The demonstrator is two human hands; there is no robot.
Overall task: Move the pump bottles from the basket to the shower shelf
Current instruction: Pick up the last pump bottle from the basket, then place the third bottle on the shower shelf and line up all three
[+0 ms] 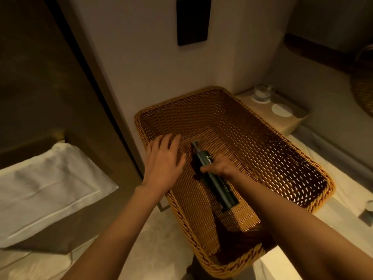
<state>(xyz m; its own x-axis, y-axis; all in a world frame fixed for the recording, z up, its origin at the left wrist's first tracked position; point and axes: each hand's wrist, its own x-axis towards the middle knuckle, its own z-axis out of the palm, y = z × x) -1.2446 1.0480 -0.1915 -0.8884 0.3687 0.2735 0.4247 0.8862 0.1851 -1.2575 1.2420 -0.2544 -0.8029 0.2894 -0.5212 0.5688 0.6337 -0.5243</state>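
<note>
Lying on its side on the floor of a woven wicker basket (262,138) is a single dark pump bottle (217,181), its pump head pointing toward the far wall and pale lettering running along its body. The person's right hand (219,167) is closed around the middle of the bottle, fingers curled over it. The left hand (162,158) is open with fingers spread, palm down, resting on or just above the basket's near-left rim; whether it touches the weave is hard to tell.

No other bottle shows in the basket, so this looks like the last one, or the only one, to be moved. It has not been lifted clear yet, and carrying it to the shower shelf is still ahead. No shower shelf can be made out with certainty from here.

The basket is rectangular, honey-coloured, and sits on a pale surface against a plain light wall. Just beyond its far-right corner a small beige stand (282,118) holds a clear drinking glass (262,93) and a round white coaster (282,110). A dark rectangular panel (192,21) is fixed on the wall above. To the left, a folded white towel (46,184) lies lower down, beside a dark, dim partition. The room is warmly and dimly lit.
</note>
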